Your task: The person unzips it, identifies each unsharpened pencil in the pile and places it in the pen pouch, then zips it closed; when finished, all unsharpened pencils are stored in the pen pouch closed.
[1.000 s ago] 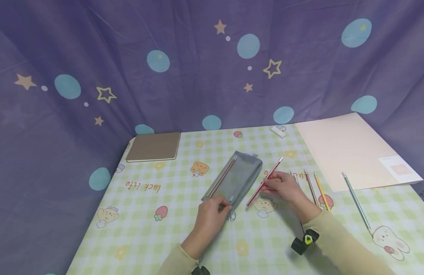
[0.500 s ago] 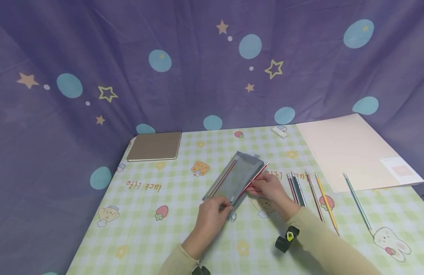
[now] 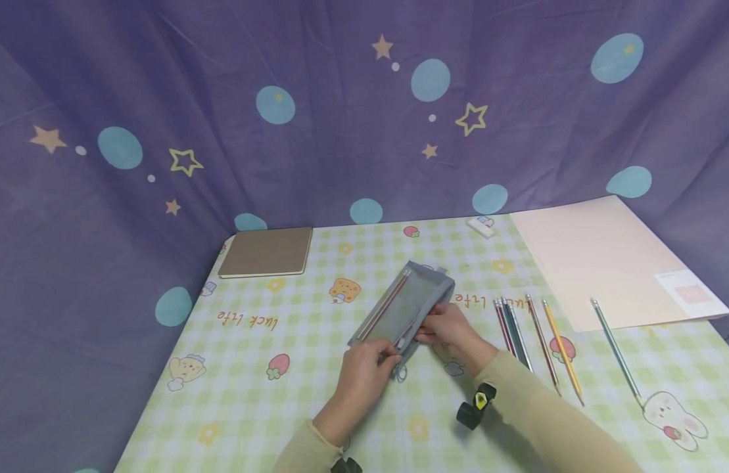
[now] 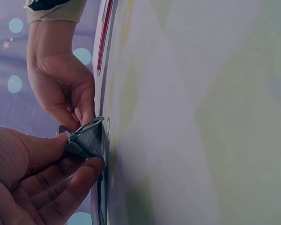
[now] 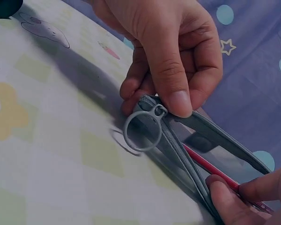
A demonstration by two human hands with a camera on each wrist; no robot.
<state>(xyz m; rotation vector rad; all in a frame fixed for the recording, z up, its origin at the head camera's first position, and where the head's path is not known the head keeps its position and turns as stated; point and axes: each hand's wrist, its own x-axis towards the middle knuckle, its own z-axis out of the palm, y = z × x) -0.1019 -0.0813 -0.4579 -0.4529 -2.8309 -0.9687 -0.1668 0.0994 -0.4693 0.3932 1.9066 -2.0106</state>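
Note:
A grey mesh pencil case lies slanted on the table, with pencils showing through its left side. My left hand pinches the near end of the case, beside the zipper's ring pull. At the unzipped right edge, my right hand holds a red pencil between thumb and fingers. That pencil lies between the two zipper edges in the right wrist view. From the head view it is mostly hidden by the hand and mesh.
Right of the case lie several pencils, among them a yellow pencil and a teal pencil. Pale sheets cover the back right, near a white eraser. A brown notebook sits back left.
My right hand has carried the red pencil leftward and down into the case's opening. The left hand has stayed on the near end.

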